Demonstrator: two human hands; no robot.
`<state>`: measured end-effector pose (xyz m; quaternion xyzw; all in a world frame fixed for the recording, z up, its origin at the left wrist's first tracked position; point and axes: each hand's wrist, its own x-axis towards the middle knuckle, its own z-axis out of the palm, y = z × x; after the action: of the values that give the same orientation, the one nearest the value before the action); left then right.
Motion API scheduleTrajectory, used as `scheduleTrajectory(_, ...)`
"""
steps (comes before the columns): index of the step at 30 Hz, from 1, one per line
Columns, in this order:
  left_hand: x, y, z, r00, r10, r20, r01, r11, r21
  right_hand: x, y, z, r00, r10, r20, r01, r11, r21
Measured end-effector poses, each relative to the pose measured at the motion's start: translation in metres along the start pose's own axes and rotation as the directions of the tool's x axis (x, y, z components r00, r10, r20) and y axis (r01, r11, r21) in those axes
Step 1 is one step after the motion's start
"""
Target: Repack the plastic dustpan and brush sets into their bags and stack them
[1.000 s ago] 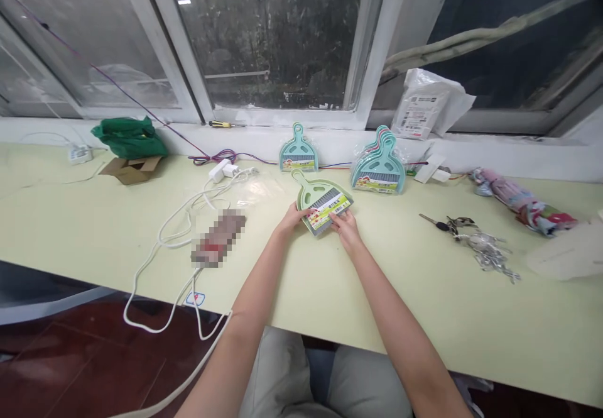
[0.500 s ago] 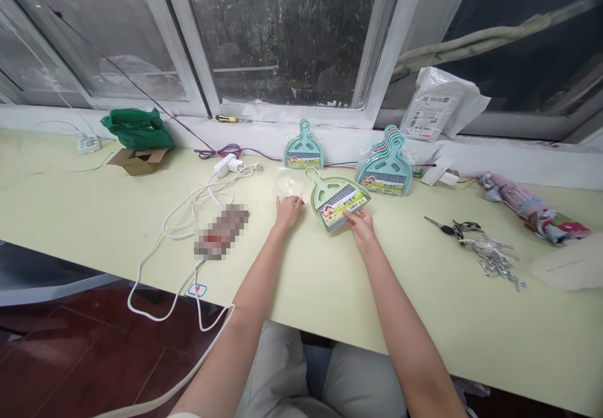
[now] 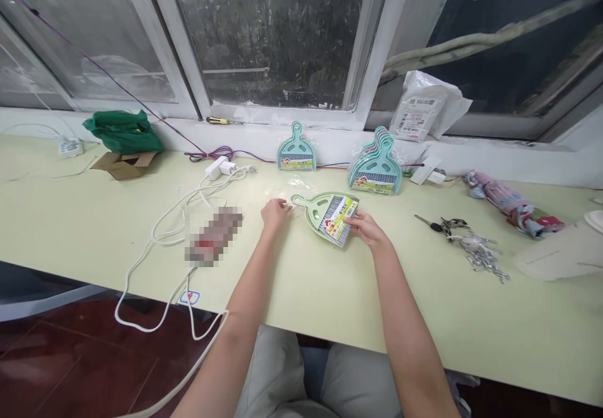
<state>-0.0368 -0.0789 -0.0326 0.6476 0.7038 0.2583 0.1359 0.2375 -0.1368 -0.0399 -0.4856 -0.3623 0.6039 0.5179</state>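
My right hand (image 3: 370, 229) grips a light green dustpan (image 3: 315, 212) with a small brush (image 3: 340, 218) set in it, at the brush's bristle end. A printed label wraps the brush, and the dustpan handle points left toward my other hand. My left hand (image 3: 274, 214) is closed at the edge of a clear plastic bag (image 3: 301, 185), its fingers pinched on the film beside the handle tip. Behind stand a wrapped teal dustpan set (image 3: 296, 149) and a wrapped stack of dustpan sets (image 3: 377, 163) against the wall.
To the left lie a white cable (image 3: 155, 236), a blurred-out object (image 3: 213, 237), a cardboard box (image 3: 123, 165) and a green bag (image 3: 123, 131). On the right are keys (image 3: 466, 242), a folded umbrella (image 3: 513, 203), a white cup (image 3: 563, 251) and a white parcel (image 3: 424, 107).
The green dustpan set has come nearer to me and turned, with the brush more upright in my right hand. My left hand has shifted slightly left; the camera view has moved a little.
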Motion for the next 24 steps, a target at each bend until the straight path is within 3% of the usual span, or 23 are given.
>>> scheduleTrajectory(3, 0.001, -0.004, -0.007, 0.983, -0.064, 0.172, 0.072, 0.997, -0.040, -0.002, -0.001, -0.006, 0.999, 0.033, 0.024, -0.033, 0.999, -0.017)
scheduleTrajectory(5, 0.001, -0.007, -0.008, 0.982, -0.055, 0.182, 0.063, 0.997, -0.037, -0.003, -0.002, -0.010, 0.997, 0.058, 0.046, -0.057, 0.998, -0.019)
scheduleTrajectory(10, 0.001, -0.010, -0.001, 0.997, 0.022, 0.079, -0.017, 0.998, -0.063, -0.003, -0.002, -0.019, 0.990, 0.129, 0.052, -0.131, 0.991, 0.037)
scheduleTrajectory(15, -0.004, -0.004, 0.001, 0.983, 0.076, -0.165, -0.070, 0.997, 0.043, 0.006, 0.000, -0.016, 0.988, 0.107, -0.114, -0.092, 0.987, 0.130)
scheduleTrajectory(19, -0.009, 0.005, -0.001, 0.955, 0.110, -0.275, -0.094, 0.993, 0.070, 0.009, 0.004, 0.006, 0.970, 0.022, -0.244, 0.014, 0.989, 0.145)
scheduleTrajectory(24, -0.014, 0.013, -0.004, 0.936, 0.183, -0.300, -0.183, 0.983, 0.030, 0.004, 0.012, 0.045, 0.992, -0.002, -0.127, 0.019, 0.991, 0.131)
